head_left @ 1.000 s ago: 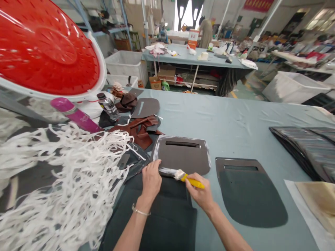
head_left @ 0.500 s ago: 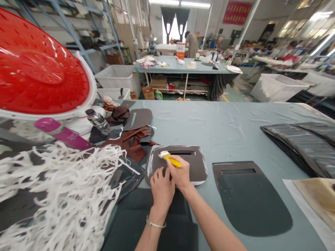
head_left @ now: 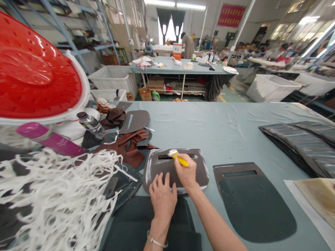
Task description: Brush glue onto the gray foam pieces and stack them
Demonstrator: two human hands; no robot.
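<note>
A dark grey-brown panel [head_left: 159,170] with rounded corners and a long slot lies on the table in front of me. White glue-like streaks run along its edges. My left hand [head_left: 163,191] rests on the panel's near part, fingers spread flat. In my right hand [head_left: 186,171] is a brush with a yellow handle [head_left: 182,160], its whitish bristles at the slot near the far edge. Beneath my wrists lie dark green-black sheets [head_left: 136,223]. To the right is another slotted panel [head_left: 235,170] with a dark green piece on it.
White strips [head_left: 62,202] are heaped at the left, beside a purple spray can [head_left: 52,139], a bottle [head_left: 91,124] and brown leather scraps [head_left: 131,146]. A red-and-white basket [head_left: 39,76] looms at upper left. Stacked dark panels [head_left: 300,146] lie at the right.
The brush in my right hand has moved right, from the slot's left end to about its middle. My left hand stays on the panel, fingers a little more spread.
</note>
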